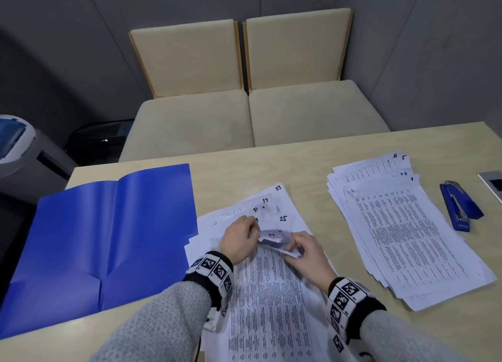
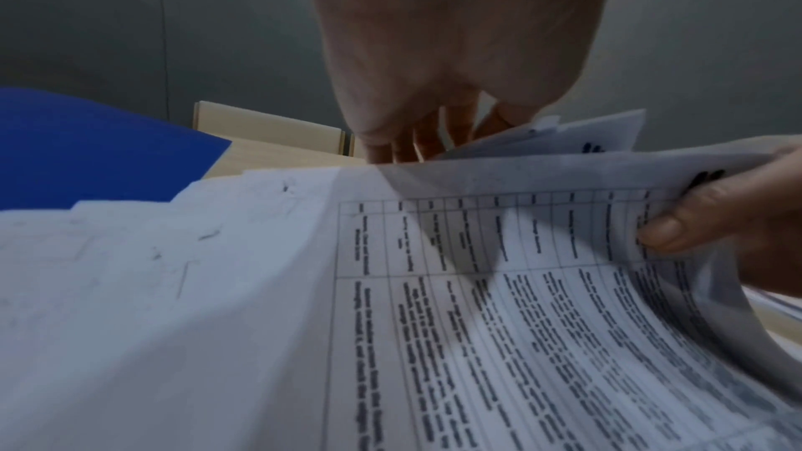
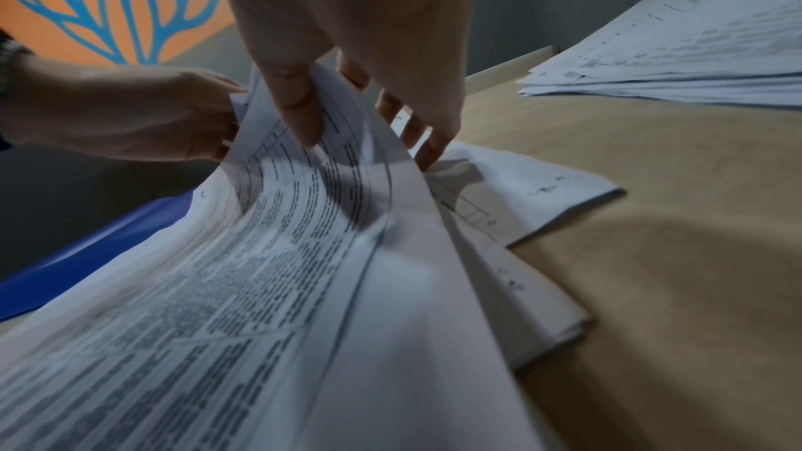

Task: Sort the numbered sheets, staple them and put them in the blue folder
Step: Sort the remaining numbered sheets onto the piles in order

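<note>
Sheets (image 1: 271,293) lie in a near pile on the tabletop (image 1: 312,155), both hands (image 1: 267,243) pinching its far corners up to read numbers, beside the open folder (image 1: 108,239) at left.

The folder (image 1: 108,234) is bright blue, the stapler (image 1: 460,208) blue too. White sheets (image 1: 271,302) carry dense black print and handwritten black numbers. The table (image 1: 271,166) is pale wood, the chairs (image 1: 244,71) beige, the sleeves (image 1: 163,326) speckled grey.
</note>
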